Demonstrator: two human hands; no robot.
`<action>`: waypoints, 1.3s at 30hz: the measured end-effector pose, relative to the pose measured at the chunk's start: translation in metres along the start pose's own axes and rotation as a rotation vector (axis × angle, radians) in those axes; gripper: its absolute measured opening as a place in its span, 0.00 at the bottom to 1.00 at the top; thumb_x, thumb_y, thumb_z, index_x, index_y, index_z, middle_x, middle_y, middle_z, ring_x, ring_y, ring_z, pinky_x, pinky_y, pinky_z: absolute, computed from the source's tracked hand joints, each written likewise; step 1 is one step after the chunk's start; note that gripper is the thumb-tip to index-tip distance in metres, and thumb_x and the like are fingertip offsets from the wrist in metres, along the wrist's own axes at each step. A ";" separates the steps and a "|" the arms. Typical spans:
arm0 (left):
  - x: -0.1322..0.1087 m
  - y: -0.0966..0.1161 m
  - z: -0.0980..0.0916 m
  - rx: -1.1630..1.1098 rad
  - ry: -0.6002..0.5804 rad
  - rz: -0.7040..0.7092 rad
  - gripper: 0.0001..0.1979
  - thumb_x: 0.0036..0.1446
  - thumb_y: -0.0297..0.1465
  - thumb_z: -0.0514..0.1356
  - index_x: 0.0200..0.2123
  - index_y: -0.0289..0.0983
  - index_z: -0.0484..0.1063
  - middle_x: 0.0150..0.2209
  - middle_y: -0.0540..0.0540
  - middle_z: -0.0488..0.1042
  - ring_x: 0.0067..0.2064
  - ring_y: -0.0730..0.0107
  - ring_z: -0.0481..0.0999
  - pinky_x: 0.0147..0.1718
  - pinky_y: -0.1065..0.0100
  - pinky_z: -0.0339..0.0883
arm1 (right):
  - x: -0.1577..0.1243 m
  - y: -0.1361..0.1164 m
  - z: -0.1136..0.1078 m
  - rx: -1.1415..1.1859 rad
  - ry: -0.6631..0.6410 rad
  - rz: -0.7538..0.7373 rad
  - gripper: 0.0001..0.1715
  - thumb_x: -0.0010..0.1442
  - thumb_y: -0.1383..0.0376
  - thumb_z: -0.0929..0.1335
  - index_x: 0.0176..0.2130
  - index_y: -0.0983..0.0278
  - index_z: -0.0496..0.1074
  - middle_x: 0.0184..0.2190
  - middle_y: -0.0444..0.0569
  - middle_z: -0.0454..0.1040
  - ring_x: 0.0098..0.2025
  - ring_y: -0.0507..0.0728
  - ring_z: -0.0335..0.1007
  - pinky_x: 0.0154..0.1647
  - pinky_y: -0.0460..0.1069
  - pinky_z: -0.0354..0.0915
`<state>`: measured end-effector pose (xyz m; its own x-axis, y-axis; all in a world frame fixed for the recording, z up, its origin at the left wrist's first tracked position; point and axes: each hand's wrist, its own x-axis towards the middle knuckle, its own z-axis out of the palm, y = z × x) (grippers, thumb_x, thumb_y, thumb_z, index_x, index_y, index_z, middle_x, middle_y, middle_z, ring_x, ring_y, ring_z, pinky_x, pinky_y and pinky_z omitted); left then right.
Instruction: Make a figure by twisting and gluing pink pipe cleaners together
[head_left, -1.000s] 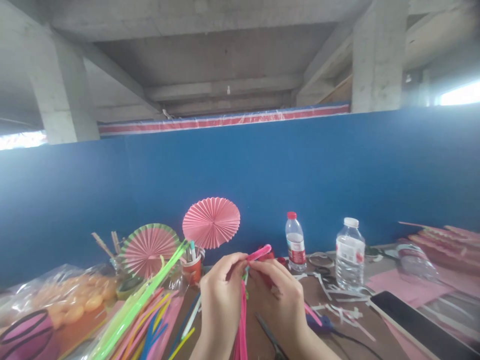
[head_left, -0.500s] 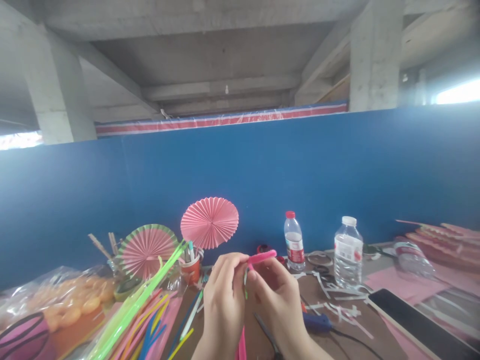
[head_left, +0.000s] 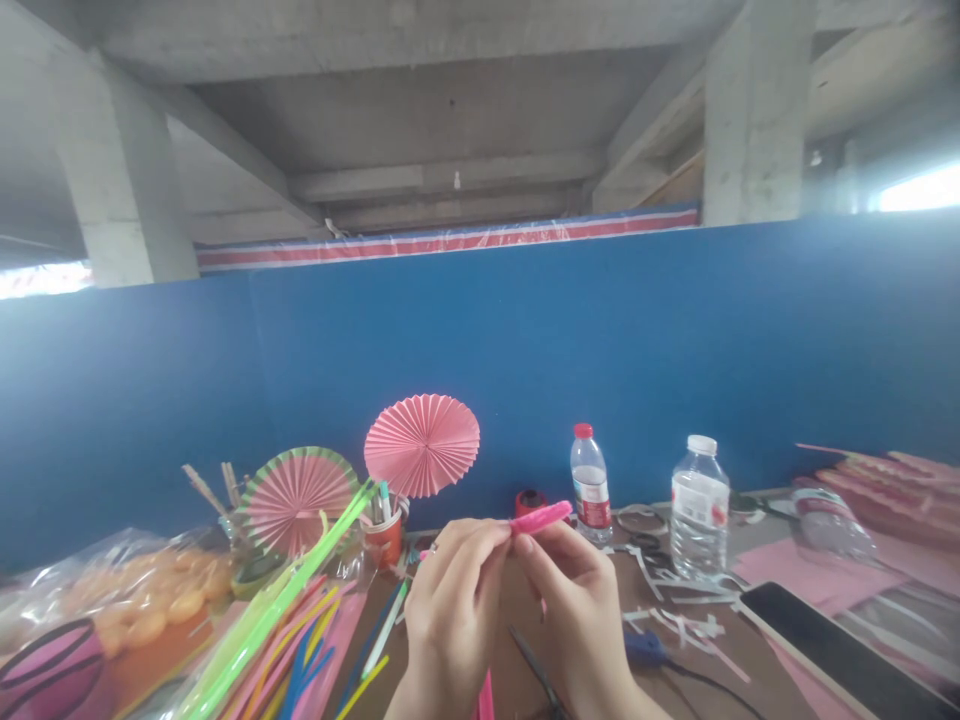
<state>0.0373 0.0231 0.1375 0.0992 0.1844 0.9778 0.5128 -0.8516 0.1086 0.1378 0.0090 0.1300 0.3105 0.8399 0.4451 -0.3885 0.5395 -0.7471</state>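
Observation:
A fuzzy pink pipe cleaner (head_left: 541,517), bent into a narrow loop, is pinched between both hands above the table's near edge. My left hand (head_left: 459,600) is closed, its fingertips pressed at the loop's left end; a small pink end shows beyond its knuckles. From the right, my right hand (head_left: 574,600) grips the same pipe cleaner from below with thumb and fingers. Another pink strand (head_left: 485,695) shows low between the wrists. Dark-bladed scissors (head_left: 534,660) lie beneath the hands, partly hidden by my right wrist.
Colourful pipe cleaners (head_left: 300,650) and a green bundle (head_left: 277,595) lie left. Pleated pink paper fans (head_left: 421,445) stand behind, near a pen cup (head_left: 384,540). Rightward are two bottles (head_left: 699,510), white paper scraps (head_left: 686,628), a blue corded tool (head_left: 643,648) and a phone (head_left: 840,645).
Both hands have shifted slightly right and down. The pink loop has moved right with them, and the thin green piece seen between the hands is now hidden.

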 end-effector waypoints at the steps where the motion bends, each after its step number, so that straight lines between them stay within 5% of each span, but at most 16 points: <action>1: 0.000 0.000 0.000 -0.002 0.003 0.016 0.11 0.53 0.18 0.57 0.36 0.38 0.70 0.32 0.47 0.75 0.34 0.69 0.74 0.32 0.70 0.70 | 0.000 0.000 0.000 -0.007 0.006 0.001 0.10 0.48 0.60 0.72 0.28 0.65 0.75 0.23 0.47 0.74 0.25 0.54 0.68 0.26 0.47 0.66; 15: -0.003 -0.005 -0.008 0.074 -0.069 0.203 0.18 0.50 0.17 0.59 0.45 0.35 0.69 0.39 0.42 0.76 0.40 0.62 0.74 0.38 0.62 0.69 | -0.002 -0.009 0.004 0.090 0.002 0.038 0.06 0.46 0.64 0.73 0.27 0.64 0.77 0.20 0.44 0.74 0.21 0.50 0.65 0.24 0.44 0.64; 24: -0.005 -0.004 -0.006 0.085 -0.087 0.176 0.17 0.50 0.17 0.58 0.45 0.33 0.69 0.39 0.41 0.75 0.41 0.62 0.73 0.40 0.62 0.67 | -0.001 -0.006 0.001 0.117 -0.016 0.049 0.05 0.46 0.64 0.73 0.25 0.64 0.75 0.20 0.44 0.73 0.24 0.51 0.66 0.27 0.43 0.63; 32: 0.008 0.019 -0.001 0.128 -0.177 -0.217 0.07 0.57 0.23 0.52 0.36 0.37 0.67 0.34 0.45 0.72 0.37 0.65 0.72 0.36 0.67 0.64 | 0.005 -0.007 -0.009 -0.089 -0.096 -0.064 0.04 0.51 0.65 0.70 0.30 0.63 0.76 0.23 0.44 0.73 0.26 0.51 0.65 0.27 0.43 0.62; 39: 0.014 0.014 -0.003 0.014 -0.242 -0.278 0.07 0.58 0.22 0.50 0.32 0.38 0.65 0.29 0.49 0.70 0.31 0.71 0.71 0.32 0.73 0.63 | 0.015 -0.010 -0.017 -0.346 -0.135 -0.182 0.05 0.51 0.65 0.70 0.26 0.64 0.75 0.21 0.43 0.72 0.24 0.51 0.65 0.26 0.44 0.61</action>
<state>0.0435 0.0124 0.1534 0.1527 0.5199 0.8405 0.5603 -0.7461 0.3597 0.1608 0.0157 0.1360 0.2217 0.7450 0.6292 -0.0159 0.6479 -0.7615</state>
